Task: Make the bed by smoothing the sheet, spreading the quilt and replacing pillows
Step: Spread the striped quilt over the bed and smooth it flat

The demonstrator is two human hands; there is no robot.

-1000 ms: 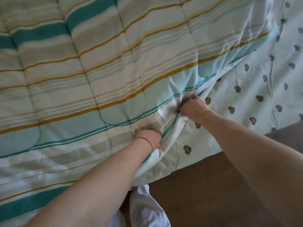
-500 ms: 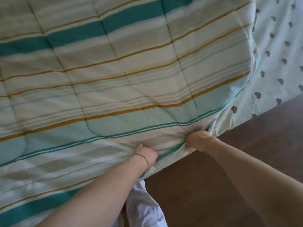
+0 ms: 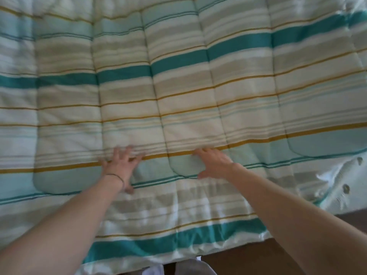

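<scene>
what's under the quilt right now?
Mostly hidden. The quilt covers the bed; only a strip of heart-print sheet shows at its right edge. Both hands, left and right, lie flat on top.

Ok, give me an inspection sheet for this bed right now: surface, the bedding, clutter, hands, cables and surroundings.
Surface: bed, almost fully covered by the quilt.
Job's things: striped quilt spread flat, its near edge hanging over the bedside; sheet with dark heart shapes shows only at the right edge, wrinkled there; pillows not seen.
Clutter: nothing seen.
Hands: left hand and right hand both lie open on the quilt, fingers spread, side by side near the yellow stripe; a thin bracelet is on the left wrist.
Cables: nothing seen.
Surroundings: dark brown floor below the quilt's edge; white fabric at the bottom edge, too little visible to identify.
</scene>
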